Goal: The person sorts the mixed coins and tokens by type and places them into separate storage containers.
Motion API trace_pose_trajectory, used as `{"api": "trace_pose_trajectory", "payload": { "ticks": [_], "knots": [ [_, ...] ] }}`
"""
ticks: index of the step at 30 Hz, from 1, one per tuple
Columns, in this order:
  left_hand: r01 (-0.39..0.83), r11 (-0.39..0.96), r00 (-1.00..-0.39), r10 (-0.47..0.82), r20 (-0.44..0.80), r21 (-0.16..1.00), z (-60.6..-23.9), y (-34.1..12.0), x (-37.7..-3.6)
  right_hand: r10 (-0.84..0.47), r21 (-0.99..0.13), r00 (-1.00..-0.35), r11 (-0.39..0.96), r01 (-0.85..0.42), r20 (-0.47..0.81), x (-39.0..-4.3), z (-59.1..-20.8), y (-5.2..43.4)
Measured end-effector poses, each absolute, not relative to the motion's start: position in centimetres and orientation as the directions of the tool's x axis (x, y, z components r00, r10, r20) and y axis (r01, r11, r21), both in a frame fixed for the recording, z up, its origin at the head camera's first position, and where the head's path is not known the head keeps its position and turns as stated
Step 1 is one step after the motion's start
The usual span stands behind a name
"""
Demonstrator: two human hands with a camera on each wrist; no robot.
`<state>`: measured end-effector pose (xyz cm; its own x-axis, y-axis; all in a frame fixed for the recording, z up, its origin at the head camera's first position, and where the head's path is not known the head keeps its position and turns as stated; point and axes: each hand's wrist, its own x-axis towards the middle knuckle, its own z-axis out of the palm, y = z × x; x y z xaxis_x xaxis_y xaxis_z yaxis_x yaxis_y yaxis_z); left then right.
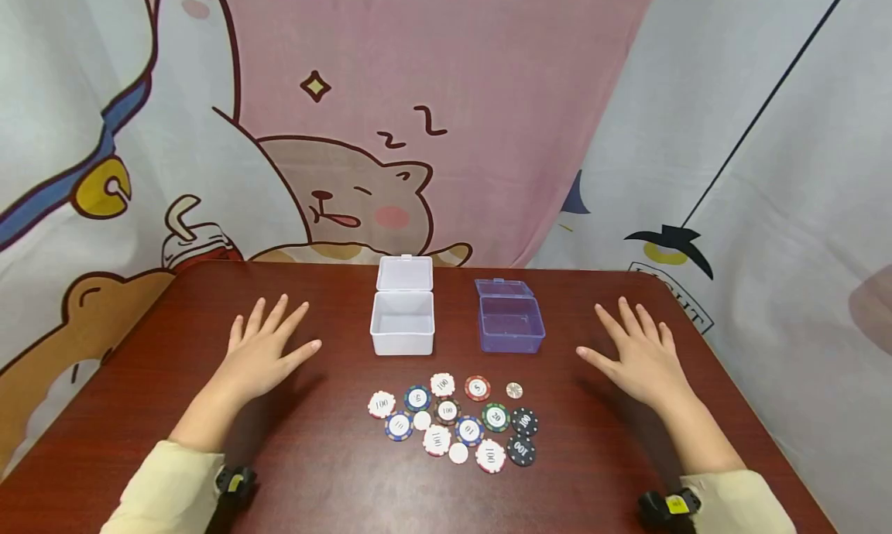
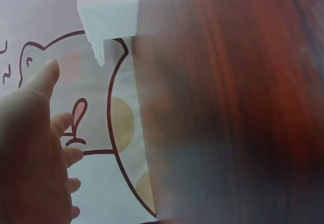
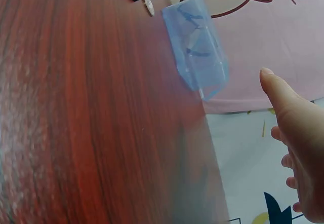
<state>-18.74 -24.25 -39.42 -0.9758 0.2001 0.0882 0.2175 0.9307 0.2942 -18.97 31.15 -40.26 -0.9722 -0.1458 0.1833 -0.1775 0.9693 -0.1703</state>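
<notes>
My left hand (image 1: 265, 348) lies flat on the dark red table (image 1: 139, 410), fingers spread, left of an open white plastic box (image 1: 403, 323). My right hand (image 1: 641, 354) lies flat too, fingers spread, right of an open blue see-through box (image 1: 510, 325). Both hands hold nothing. Several poker chips (image 1: 453, 422) in white, blue, red, green and black lie loose in front of the boxes, between my forearms. The left wrist view shows my left hand (image 2: 35, 148) and the white box (image 2: 107, 11). The right wrist view shows my right hand (image 3: 298, 143) and the blue box (image 3: 197, 46).
A cartoon-printed curtain (image 1: 390, 131) hangs right behind the table's far edge. The table's right edge (image 1: 746, 395) runs close to my right hand. A small wrist camera (image 1: 233, 481) sits on each sleeve.
</notes>
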Motion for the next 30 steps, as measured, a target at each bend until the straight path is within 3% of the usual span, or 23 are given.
{"api": "trace_pose_trajectory", "payload": {
  "ticks": [13,30],
  "knots": [
    [0.236,0.879,-0.971,0.195,0.14,0.415,-39.2,-22.3,-18.9,-0.145,-0.208,-0.959,0.958,-0.198,0.243,-17.9,-39.1,29.5],
    [0.313,0.68,-0.949,0.198,0.246,0.663,-41.0,-20.1,-20.9,-0.159,-0.322,-0.912,0.901,-0.29,0.377,-16.6,-40.0,27.2]
  ]
}}
